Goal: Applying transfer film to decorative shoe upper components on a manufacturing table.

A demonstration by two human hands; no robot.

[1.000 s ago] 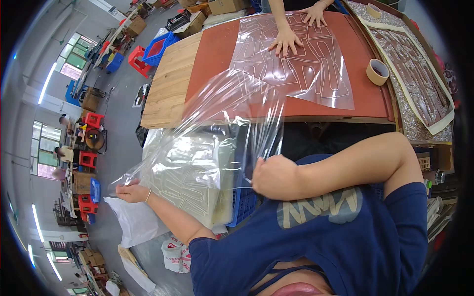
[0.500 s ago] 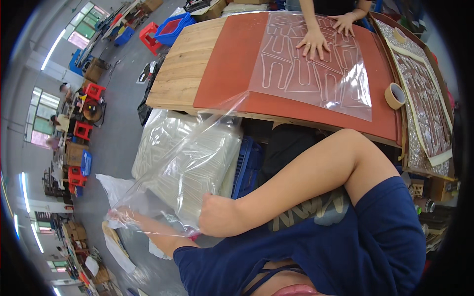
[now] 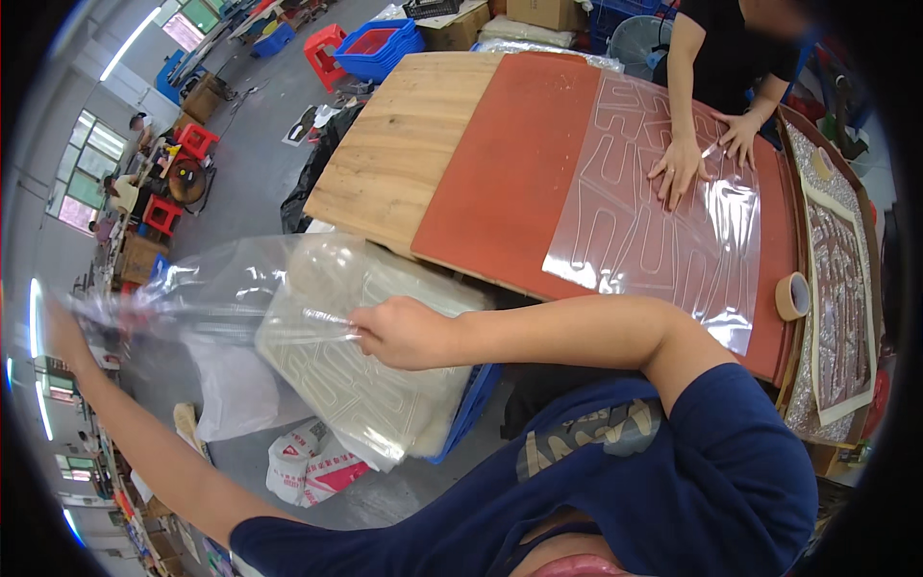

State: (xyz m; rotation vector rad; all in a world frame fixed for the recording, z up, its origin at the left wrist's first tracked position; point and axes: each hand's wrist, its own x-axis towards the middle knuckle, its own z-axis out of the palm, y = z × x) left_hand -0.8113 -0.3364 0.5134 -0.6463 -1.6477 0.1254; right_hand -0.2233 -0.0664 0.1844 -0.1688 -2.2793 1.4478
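Both hands were closed on a clear plastic sheet (image 3: 221,288) stretched between them: the left hand (image 3: 60,332) gripped its far end, blurred, while the right hand (image 3: 404,334) pinched its near edge. It hung above a stack of film sheets (image 3: 370,385).

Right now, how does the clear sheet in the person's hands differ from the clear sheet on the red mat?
The held sheet hangs in the air, wrinkled, stretched between left hand and right hand. The table sheet lies flat on the red mat, pressed by a co-worker's hands. Both are transparent film.
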